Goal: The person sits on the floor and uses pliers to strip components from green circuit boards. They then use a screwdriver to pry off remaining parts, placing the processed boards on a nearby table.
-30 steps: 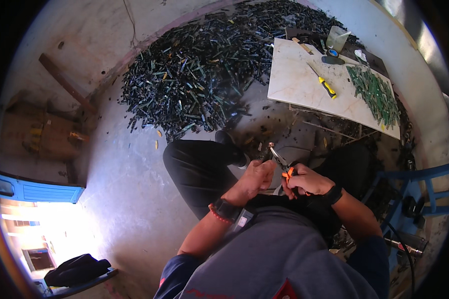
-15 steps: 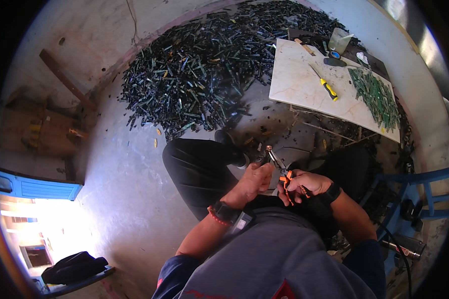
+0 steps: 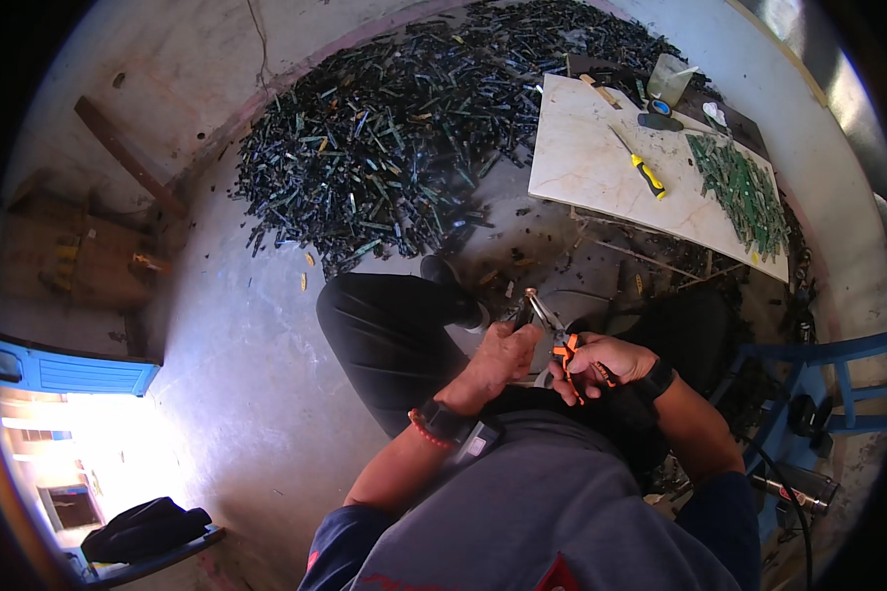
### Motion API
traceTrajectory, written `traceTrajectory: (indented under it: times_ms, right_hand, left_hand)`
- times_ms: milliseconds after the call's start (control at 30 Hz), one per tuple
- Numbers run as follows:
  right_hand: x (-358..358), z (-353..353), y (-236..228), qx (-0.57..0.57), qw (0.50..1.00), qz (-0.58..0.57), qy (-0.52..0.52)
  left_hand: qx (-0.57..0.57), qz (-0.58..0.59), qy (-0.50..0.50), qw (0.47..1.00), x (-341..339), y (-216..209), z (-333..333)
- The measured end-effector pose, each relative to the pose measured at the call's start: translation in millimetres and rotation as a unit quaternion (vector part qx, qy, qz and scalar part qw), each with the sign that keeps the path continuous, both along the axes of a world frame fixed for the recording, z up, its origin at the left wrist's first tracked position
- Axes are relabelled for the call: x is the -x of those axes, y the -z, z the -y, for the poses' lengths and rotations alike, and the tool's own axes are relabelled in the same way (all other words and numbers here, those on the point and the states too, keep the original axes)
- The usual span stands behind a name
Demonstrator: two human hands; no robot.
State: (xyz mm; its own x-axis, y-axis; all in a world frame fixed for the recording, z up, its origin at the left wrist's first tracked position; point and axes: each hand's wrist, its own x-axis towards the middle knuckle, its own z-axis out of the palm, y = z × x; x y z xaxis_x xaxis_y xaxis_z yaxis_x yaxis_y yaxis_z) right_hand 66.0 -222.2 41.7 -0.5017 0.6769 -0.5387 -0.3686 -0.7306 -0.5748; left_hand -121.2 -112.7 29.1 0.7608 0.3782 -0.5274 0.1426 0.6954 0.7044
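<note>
Over my lap my right hand (image 3: 609, 362) is closed around the orange-and-black handles of a pair of pliers (image 3: 564, 353). Its metal jaws point up and left, and their tips meet a small shiny end beside my left hand (image 3: 506, 357). The fingers of that hand are curled around a dark narrow strip (image 3: 522, 313), whose upper end sticks out next to the plier jaws. Most of the strip is hidden by my fingers, and the bit at the jaw tips is too small to make out.
A large heap of dark strips (image 3: 365, 167) covers the floor ahead. On a pale board (image 3: 581, 158) at right lie a yellow-and-black screwdriver (image 3: 648, 177), a pile of green strips (image 3: 744, 197), a tape roll (image 3: 659, 107) and a plastic cup (image 3: 670, 79). A blue chair (image 3: 788, 364) stands at right.
Both hands and the pliers keep nearly the same pose. The whole view has shifted very slightly.
</note>
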Motion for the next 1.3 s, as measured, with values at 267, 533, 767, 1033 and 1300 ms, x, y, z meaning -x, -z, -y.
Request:
traceTrajectory:
  times_ms: [267, 533, 767, 1033, 1300]
  right_hand:
    - [3, 2, -2, -0.001, 1.0, 0.004, 0.015]
    - [6, 3, -2, -0.018, 0.999, 0.024, 0.035]
    - [6, 3, -8, -0.039, 0.994, 0.097, 0.016]
    - [-7, 2, -17, -0.011, 0.998, 0.049, -0.024]
    - [-8, 5, -21, 0.01, 0.998, 0.055, -0.024]
  left_hand:
    - [-0.045, -0.021, 0.014, 0.999, -2, -13, 0]
    - [-0.083, -0.029, 0.029, 0.996, -5, -15, 0]
    - [-0.046, -0.012, 0.026, 0.999, -5, -17, 0]
    - [-0.096, -0.039, 0.031, 0.994, -4, -18, 3]
    - [-0.204, -0.032, 0.077, 0.975, 1, -24, 4]
